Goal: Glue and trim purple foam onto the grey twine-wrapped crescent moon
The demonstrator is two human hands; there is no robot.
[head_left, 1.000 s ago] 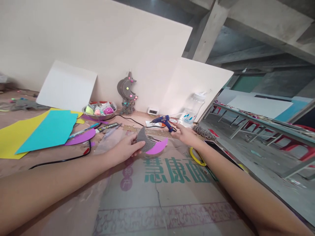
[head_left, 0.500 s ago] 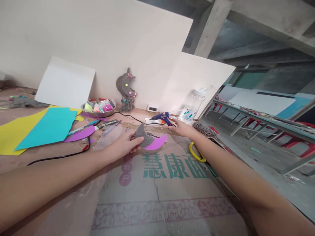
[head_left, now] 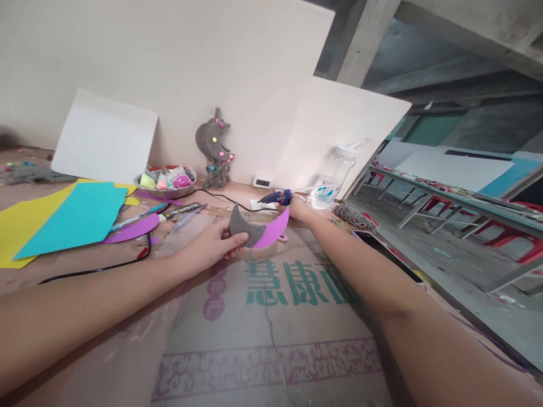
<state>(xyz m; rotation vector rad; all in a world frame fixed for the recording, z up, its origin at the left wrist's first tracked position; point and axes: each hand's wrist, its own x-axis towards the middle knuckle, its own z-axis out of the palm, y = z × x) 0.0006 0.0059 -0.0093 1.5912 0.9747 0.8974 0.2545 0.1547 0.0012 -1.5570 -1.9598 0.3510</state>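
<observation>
My left hand (head_left: 212, 247) pinches a grey cardboard crescent (head_left: 244, 227) with a purple paper crescent (head_left: 274, 229) stuck behind it, lifted a little off the printed cardboard sheet (head_left: 271, 316). My right hand (head_left: 299, 209) reaches past it and closes round the handle of the blue glue gun (head_left: 276, 197), whose nozzle points left. The purple crescent hides part of that hand.
A metal bowl of coloured clay (head_left: 165, 182) and a hanging grey moon ornament (head_left: 214, 144) stand at the back. Teal (head_left: 74, 217) and yellow (head_left: 25, 232) paper sheets lie left, with pens and a black cable (head_left: 106, 265). A plastic bottle (head_left: 335, 178) and twine (head_left: 350, 216) sit right.
My right hand has moved from beside the glue gun onto its handle and gripped it. My left hand has raised the crescents off the cardboard.
</observation>
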